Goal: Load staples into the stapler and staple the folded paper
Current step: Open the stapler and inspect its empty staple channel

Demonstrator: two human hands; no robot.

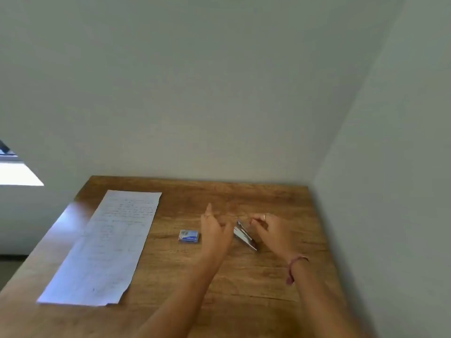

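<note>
Both forearms reach over the counter (170, 276); the left hand (216, 231) and right hand (272, 231) flank the stapler (244, 236), each grip's closure unclear through blur.

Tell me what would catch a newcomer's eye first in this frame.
Both hands meet over a small metal stapler right of the wooden table's centre: the left hand at its left side, index finger raised, the right hand pinching at its far end. Just left of them lies a small blue staple box. A long handwritten paper lies flat on the table's left side, away from the hands.
</note>
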